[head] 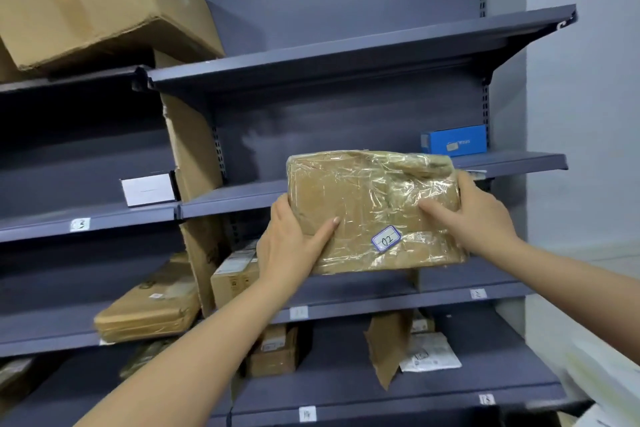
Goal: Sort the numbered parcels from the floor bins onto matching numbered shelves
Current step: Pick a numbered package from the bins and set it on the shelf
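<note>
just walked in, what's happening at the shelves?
A person is holding a tape-wrapped brown parcel in front of grey metal shelving, left hand gripping its left edge and right hand its right. A sticker on the parcel reads 02. It is raised level with the shelf that holds a blue box, not yet set down. Other parcels already lie on lower shelves, whose front edges carry small number tags.

The shelf (242, 196) in front of me lies bare from its left end to the middle. A blue box (453, 139) sits at its back right corner. A tall cardboard sheet (194, 163) walls off the left end, standing against the upright.
</note>
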A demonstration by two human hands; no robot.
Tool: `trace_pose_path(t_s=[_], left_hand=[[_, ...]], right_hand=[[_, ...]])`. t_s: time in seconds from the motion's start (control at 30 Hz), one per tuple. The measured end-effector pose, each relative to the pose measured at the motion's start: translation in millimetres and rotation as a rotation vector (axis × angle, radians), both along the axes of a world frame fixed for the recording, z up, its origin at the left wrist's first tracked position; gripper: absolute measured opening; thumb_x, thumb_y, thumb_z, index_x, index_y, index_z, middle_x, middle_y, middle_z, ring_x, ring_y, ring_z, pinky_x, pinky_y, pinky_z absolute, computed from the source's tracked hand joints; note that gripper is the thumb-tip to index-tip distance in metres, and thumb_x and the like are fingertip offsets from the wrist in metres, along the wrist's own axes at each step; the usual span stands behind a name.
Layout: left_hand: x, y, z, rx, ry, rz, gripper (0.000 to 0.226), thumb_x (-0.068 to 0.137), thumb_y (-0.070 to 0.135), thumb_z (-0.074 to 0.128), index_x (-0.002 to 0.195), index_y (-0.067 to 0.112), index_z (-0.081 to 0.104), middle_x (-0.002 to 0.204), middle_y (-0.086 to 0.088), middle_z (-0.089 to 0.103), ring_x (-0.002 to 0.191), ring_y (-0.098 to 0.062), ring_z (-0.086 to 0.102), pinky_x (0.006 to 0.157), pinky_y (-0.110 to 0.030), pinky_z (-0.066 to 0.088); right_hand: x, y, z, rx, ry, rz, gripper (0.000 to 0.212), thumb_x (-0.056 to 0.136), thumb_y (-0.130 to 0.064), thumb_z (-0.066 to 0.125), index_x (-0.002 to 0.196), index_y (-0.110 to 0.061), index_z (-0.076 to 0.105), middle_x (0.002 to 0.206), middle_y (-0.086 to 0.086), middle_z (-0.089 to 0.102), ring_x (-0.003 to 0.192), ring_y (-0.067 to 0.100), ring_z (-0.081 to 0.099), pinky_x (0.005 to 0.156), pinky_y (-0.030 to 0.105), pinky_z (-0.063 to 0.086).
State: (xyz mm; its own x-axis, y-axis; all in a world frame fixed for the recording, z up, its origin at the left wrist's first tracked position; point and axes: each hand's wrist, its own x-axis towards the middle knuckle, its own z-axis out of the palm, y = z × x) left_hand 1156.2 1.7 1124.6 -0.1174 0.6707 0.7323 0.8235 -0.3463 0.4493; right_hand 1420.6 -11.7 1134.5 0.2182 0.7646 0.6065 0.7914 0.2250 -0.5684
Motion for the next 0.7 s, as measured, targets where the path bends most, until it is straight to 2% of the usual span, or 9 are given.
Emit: trace_pose_path(t_s=[0.1, 0.27, 0.37, 0.47, 0.53, 0.7], left_hand=[[-33, 10, 18, 0.043, 0.004, 0.014, 0.086, 0.078, 0.069, 0.058, 0.140, 0.015, 0.032, 0.137, 0.000, 0.048, 0.118, -0.022, 0.054, 0.085, -0.036, 0.044], [-74, 35, 48, 0.103, 0.001, 0.037, 0.086, 0.080, 0.068, 0.056, 0.141, 0.014, 0.031, 0.136, -0.001, 0.045, 0.115, -0.023, 0.054, 0.076, -0.031, 0.039], [-92, 54, 62, 0.128, -0.019, 0.061, 0.088, 0.080, 0.068, 0.056, 0.142, 0.012, 0.030, 0.138, -0.003, 0.044, 0.116, -0.025, 0.054, 0.082, -0.036, 0.045], [-105, 76, 72, 0.139, -0.046, 0.072, 0.087, 0.080, 0.066, 0.059, 0.142, 0.012, 0.030, 0.139, -0.004, 0.043, 0.117, -0.027, 0.053, 0.089, -0.039, 0.046], [-113, 91, 77, 0.124, -0.059, 0.100, 0.086, 0.081, 0.064, 0.060, 0.143, 0.013, 0.029, 0.142, -0.004, 0.041, 0.119, -0.028, 0.053, 0.089, -0.039, 0.044], [-131, 134, 97, 0.109, -0.105, 0.150, 0.082, 0.081, 0.064, 0.060, 0.140, 0.014, 0.033, 0.139, -0.004, 0.045, 0.116, -0.030, 0.054, 0.087, -0.039, 0.045]], right_hand=[[-34, 10, 24, 0.042, -0.017, 0.014, 0.053, 0.085, -0.058, 0.059, 0.121, -0.022, 0.045, 0.095, -0.004, 0.062, 0.090, 0.024, 0.058, 0.074, 0.037, 0.041], [-73, 39, 58, 0.110, -0.050, 0.041, 0.059, 0.084, -0.062, 0.056, 0.126, -0.023, 0.043, 0.099, -0.007, 0.061, 0.090, 0.020, 0.056, 0.079, 0.039, 0.044], [-90, 64, 77, 0.139, -0.071, 0.075, 0.061, 0.085, -0.062, 0.055, 0.129, -0.022, 0.042, 0.099, -0.007, 0.060, 0.088, 0.018, 0.054, 0.074, 0.036, 0.040], [-105, 93, 91, 0.133, -0.070, 0.116, 0.063, 0.085, -0.061, 0.056, 0.131, -0.022, 0.039, 0.107, -0.004, 0.061, 0.094, 0.022, 0.053, 0.077, 0.038, 0.041], [-114, 113, 97, 0.124, -0.073, 0.145, 0.066, 0.085, -0.063, 0.055, 0.134, -0.023, 0.037, 0.111, -0.001, 0.063, 0.101, 0.026, 0.057, 0.082, 0.040, 0.045], [-135, 164, 119, 0.108, -0.082, 0.157, 0.064, 0.086, -0.064, 0.051, 0.135, -0.024, 0.036, 0.104, 0.001, 0.064, 0.093, 0.027, 0.056, 0.078, 0.038, 0.042]])
